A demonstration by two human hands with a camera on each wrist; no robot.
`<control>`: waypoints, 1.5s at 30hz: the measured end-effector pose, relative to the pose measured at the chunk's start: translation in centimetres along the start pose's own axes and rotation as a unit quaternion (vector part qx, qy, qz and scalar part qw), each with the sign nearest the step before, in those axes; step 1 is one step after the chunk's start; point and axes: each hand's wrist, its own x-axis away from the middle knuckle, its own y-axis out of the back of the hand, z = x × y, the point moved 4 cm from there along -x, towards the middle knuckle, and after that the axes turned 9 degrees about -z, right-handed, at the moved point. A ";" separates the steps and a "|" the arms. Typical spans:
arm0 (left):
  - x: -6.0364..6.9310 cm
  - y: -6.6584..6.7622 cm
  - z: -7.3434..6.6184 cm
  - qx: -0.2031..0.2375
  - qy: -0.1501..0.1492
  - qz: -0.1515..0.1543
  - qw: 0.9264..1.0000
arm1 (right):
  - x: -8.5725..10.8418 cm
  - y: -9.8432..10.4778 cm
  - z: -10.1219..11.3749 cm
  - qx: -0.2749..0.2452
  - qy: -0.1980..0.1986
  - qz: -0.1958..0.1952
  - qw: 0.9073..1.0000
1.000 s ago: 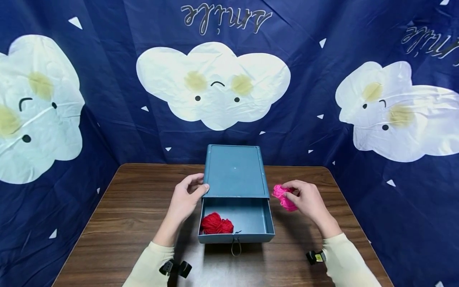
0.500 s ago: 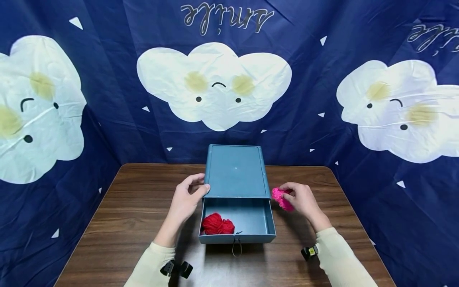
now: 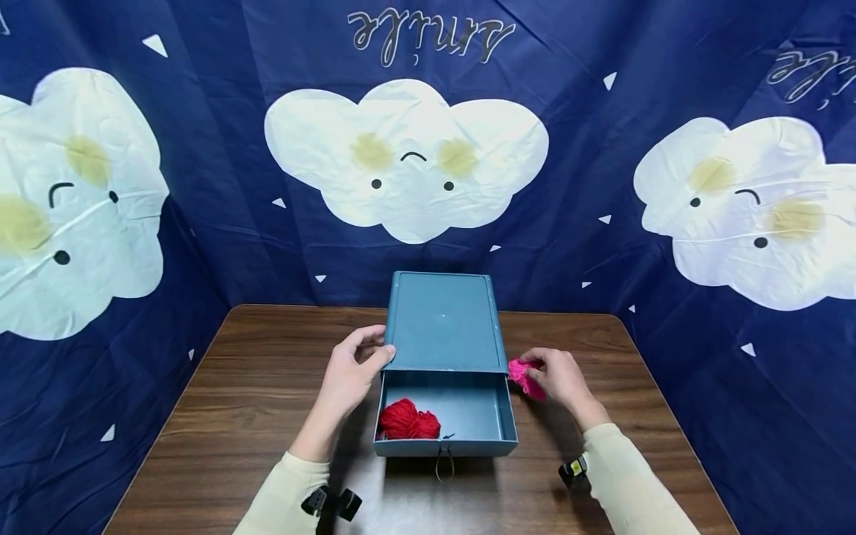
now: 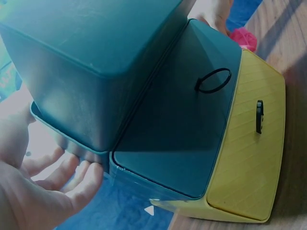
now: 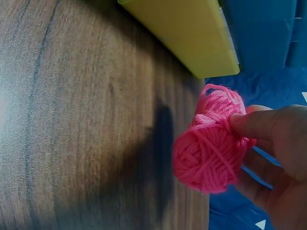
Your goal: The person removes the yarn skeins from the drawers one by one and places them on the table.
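Note:
A stacked drawer unit (image 3: 443, 319) has its teal top drawer (image 3: 468, 448) pulled out toward me. Inside that drawer, at the left, lies a ball of red yarn (image 3: 409, 420). My left hand (image 3: 351, 371) holds the unit's left front corner, thumb at the top edge and fingers against the side; the left wrist view shows its fingertips (image 4: 91, 179) touching the teal wall. To the right of the unit, my right hand (image 3: 562, 380) pinches a ball of pink yarn (image 5: 211, 143) between thumb and fingers. Part of the pink ball is hidden behind the fingers.
Below the open drawer are a closed teal drawer (image 4: 177, 120) and a closed yellow drawer (image 4: 247, 143), each with a black loop pull. The unit stands on a wooden table (image 3: 267, 386). Dark blue cloth (image 3: 221, 223) with cloud prints surrounds the table's back and sides.
My right hand has moved slightly left and nearer to me with the pink yarn, closer to the unit. The left hand, the drawer and the red yarn stay put.

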 end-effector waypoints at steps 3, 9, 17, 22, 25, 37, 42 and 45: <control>-0.1 -0.2 -0.1 -0.003 0.001 -0.003 1.000 | -0.2 -0.4 -0.4 0.004 -0.001 0.004 1.000; -0.3 -0.5 -0.4 -0.006 0.000 -0.008 1.000 | -0.6 -1.0 -1.0 0.002 -0.003 0.006 1.000; -0.4 -0.8 -0.5 -0.005 0.007 -0.008 1.000 | -0.8 -1.4 -1.7 0.004 -0.022 0.028 0.999; -0.5 -1.0 -0.6 -0.002 0.009 -0.010 1.000 | -0.8 -1.5 -2.2 0.000 -0.027 0.036 0.999; -0.5 -1.1 -0.7 -0.003 0.012 -0.010 1.000 | -0.9 -1.6 -2.4 -0.003 -0.029 0.039 0.999; -0.6 -1.5 -1.0 0.000 0.020 -0.013 1.000 | -1.4 -0.7 -2.8 -0.014 -0.017 0.035 0.999; -0.7 -1.6 -1.1 -0.007 0.023 -0.019 1.000 | -1.9 0.4 -2.3 -0.022 0.010 0.016 1.000; -0.8 -1.6 -1.3 -0.008 0.023 -0.023 0.999 | -2.2 1.0 -1.9 -0.025 0.016 0.009 1.000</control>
